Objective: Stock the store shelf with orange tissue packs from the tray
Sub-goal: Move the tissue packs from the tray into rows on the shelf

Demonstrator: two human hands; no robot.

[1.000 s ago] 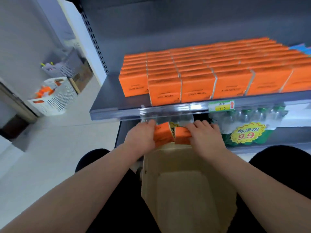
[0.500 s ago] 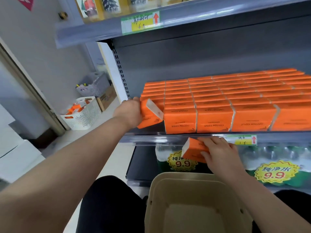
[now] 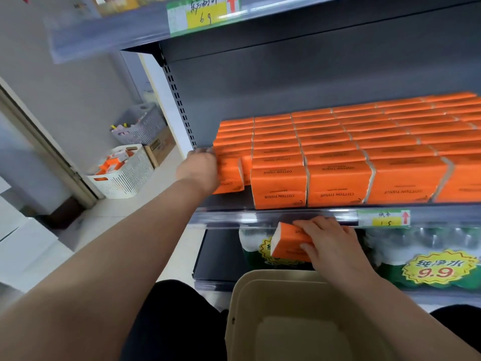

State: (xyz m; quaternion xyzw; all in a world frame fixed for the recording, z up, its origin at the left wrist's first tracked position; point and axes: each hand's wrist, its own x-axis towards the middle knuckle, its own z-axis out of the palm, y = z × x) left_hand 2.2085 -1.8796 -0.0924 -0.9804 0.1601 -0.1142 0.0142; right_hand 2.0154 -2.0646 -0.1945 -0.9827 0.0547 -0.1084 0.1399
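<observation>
Clear headroom between the tight rows of tissue packs [image 3: 338, 155] and the upper shelf [image 3: 338, 14].

A person's left hand [image 3: 200, 168] grips an orange tissue pack [image 3: 231, 178], upright at the left end of a dark store shelf [image 3: 260, 218] filled with rows of matching packs [image 3: 338, 152]. Just below the shelf's front edge, the right hand [image 3: 331, 244] holds a second orange tissue pack [image 3: 287, 243], tilted. Further below the shelf sits a beige tray [image 3: 240, 295].

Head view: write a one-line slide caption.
Left hand holds an orange tissue pack on the shelf; right hand grips another pack near the tray.
</observation>
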